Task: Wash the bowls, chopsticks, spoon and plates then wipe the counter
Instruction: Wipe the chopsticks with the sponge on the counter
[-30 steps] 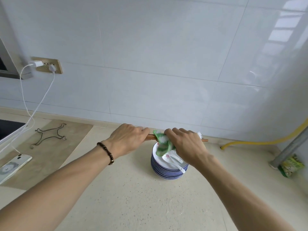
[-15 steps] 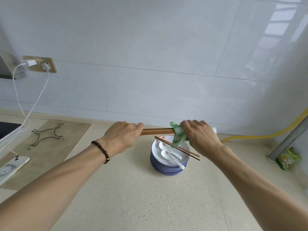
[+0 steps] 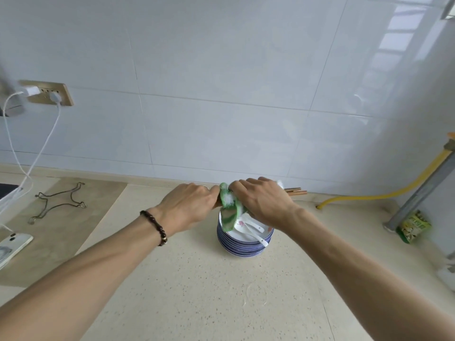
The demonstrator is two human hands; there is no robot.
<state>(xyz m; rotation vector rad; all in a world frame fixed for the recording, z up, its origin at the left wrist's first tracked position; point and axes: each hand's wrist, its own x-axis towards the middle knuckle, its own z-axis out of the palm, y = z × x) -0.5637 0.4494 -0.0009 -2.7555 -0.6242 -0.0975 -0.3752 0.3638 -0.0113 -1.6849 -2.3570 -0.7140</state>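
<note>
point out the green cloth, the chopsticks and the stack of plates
green cloth (image 3: 227,200), head view, on its soapy bunched part between the hands
chopsticks (image 3: 296,191), head view, on the ends past the right hand
stack of plates (image 3: 242,251), head view, on the blue rims

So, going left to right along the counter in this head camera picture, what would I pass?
White phone → bent wire trivet → left hand gripping brown wooden chopsticks → green soapy cloth in the right hand → yellow hose → green snack packet.
</note>
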